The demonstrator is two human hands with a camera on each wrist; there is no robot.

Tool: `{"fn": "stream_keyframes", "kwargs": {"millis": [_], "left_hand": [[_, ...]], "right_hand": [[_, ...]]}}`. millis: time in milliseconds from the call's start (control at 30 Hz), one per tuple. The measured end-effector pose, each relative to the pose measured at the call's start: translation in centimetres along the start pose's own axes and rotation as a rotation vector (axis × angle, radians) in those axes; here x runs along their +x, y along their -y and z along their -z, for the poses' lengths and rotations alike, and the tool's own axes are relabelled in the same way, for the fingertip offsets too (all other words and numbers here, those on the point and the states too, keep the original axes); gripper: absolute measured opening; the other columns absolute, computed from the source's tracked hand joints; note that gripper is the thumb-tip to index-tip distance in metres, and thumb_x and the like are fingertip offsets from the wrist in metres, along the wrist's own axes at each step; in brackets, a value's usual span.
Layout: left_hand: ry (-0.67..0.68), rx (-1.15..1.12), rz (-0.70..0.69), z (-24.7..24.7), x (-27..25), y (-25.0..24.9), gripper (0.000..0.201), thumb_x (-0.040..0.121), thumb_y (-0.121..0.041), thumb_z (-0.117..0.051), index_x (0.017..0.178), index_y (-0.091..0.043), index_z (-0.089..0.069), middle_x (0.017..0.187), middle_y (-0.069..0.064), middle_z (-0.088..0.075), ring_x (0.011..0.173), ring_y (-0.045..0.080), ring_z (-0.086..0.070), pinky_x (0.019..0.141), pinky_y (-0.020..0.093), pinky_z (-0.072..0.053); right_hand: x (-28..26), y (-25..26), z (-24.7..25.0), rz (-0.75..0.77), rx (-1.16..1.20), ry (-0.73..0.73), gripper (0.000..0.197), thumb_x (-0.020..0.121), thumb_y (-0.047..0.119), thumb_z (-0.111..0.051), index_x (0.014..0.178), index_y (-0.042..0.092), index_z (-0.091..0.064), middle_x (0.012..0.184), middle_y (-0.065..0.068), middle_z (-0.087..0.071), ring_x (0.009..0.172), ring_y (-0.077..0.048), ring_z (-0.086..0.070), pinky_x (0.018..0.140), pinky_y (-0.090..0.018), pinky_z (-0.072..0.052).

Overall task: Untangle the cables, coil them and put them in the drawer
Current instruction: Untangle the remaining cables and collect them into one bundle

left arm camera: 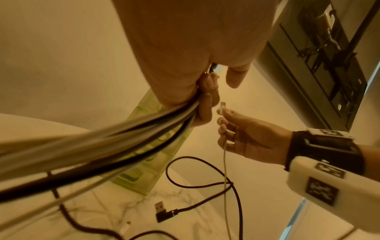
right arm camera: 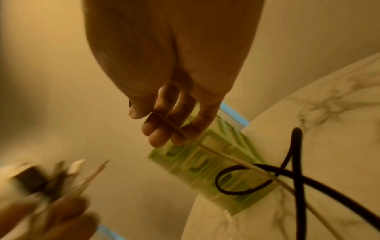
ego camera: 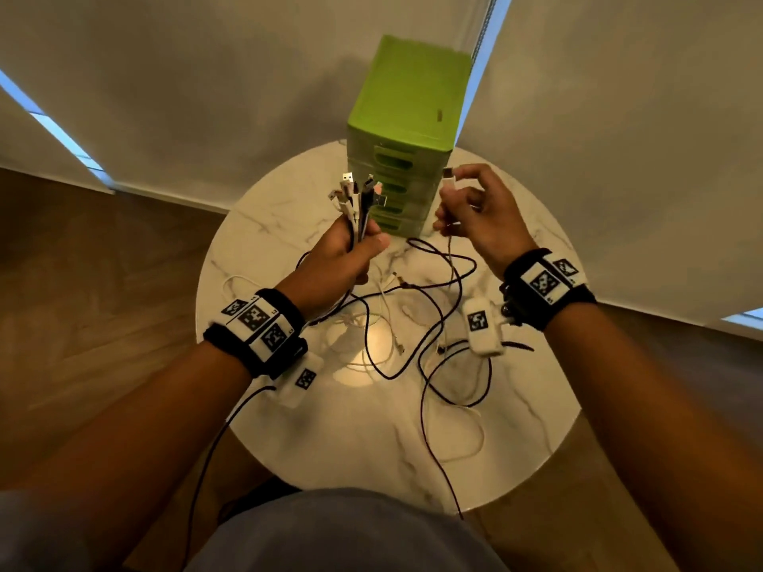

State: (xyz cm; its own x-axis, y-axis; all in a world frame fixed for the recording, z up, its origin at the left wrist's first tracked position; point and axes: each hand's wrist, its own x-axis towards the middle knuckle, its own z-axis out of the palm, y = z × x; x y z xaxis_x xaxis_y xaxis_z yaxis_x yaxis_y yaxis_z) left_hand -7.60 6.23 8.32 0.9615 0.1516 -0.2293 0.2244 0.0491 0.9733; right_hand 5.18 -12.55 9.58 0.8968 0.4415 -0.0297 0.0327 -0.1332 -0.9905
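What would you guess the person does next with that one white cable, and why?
Probably bring the white cable pinched in the right hand over to the bundle of ends gripped by the left hand, since its length still hangs into the tangle on the table.

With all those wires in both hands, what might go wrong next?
1. The white cable pinched by the right hand runs down through a loop of black cable; pulling up may tighten a knot.
2. The left hand grips a whole bundle of cable ends; one could slip out.
3. Cable hangs over the table edge and might snag.
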Motion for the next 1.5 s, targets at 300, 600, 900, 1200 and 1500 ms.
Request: {"fn": "stream_keyframes", "kwargs": {"millis": [300,600,900,1200,1500], "left_hand": [[0.057,-0.009,-0.162,1.4,-0.6,-1.7,0.027,0.103,-0.037,-0.054,0.099,-0.011,-0.056,0.063,-0.004,-0.049,0.053,0.008,-0.039,0.052,0.022,-0.037],[-0.073,-0.223,-0.145,3.5,-0.7,-3.0,0.035,0.107,-0.026,-0.05,0.072,-0.026,-0.048,0.058,-0.01,-0.028,0.051,0.008,-0.022,0.054,0.032,-0.017],[0.019,-0.459,-0.054,3.6,-0.5,-1.7,0.078,0.064,-0.08,-0.071,0.104,-0.017,-0.049,0.061,-0.013,-0.037,0.048,0.003,-0.028,0.049,0.02,-0.031],[-0.02,-0.128,-0.089,2.4,-0.6,-2.0,0.04,0.092,-0.065,-0.053,0.088,-0.024,-0.053,0.061,-0.012,-0.042,0.052,0.006,-0.038,0.052,0.025,-0.035],[-0.071,-0.159,-0.073,2.9,0.1,-2.2,0.031,0.105,-0.041,-0.049,0.086,-0.017,-0.055,0.066,-0.003,-0.05,0.063,0.013,-0.05,0.062,0.03,-0.044]], "right_hand": [[-5.3,1.9,-6.6,-0.029,0.014,0.224,0.018,0.097,0.011,-0.062,0.105,0.003,-0.047,0.074,-0.01,-0.07,0.059,-0.027,-0.059,0.061,-0.041,-0.05],[-8.7,-0.4,-9.7,-0.013,-0.142,0.241,0.032,0.109,0.029,-0.038,0.093,0.005,-0.052,0.062,-0.01,-0.055,0.057,-0.027,-0.055,0.065,-0.041,-0.049],[-7.0,2.3,-11.0,0.062,-0.068,-0.036,0.029,0.108,0.027,-0.04,0.085,0.015,-0.053,0.062,-0.001,-0.04,0.058,-0.022,-0.034,0.054,-0.04,-0.033],[-6.1,2.3,-12.0,0.247,-0.358,-0.024,0.021,0.107,0.023,-0.044,0.094,0.015,-0.059,0.074,0.013,-0.057,0.066,0.001,-0.055,0.063,-0.015,-0.041],[-6.6,1.3,-11.6,0.112,-0.487,0.173,0.04,0.107,0.043,-0.035,0.091,0.016,-0.06,0.063,-0.003,-0.064,0.054,-0.011,-0.06,0.064,-0.034,-0.05]]}}
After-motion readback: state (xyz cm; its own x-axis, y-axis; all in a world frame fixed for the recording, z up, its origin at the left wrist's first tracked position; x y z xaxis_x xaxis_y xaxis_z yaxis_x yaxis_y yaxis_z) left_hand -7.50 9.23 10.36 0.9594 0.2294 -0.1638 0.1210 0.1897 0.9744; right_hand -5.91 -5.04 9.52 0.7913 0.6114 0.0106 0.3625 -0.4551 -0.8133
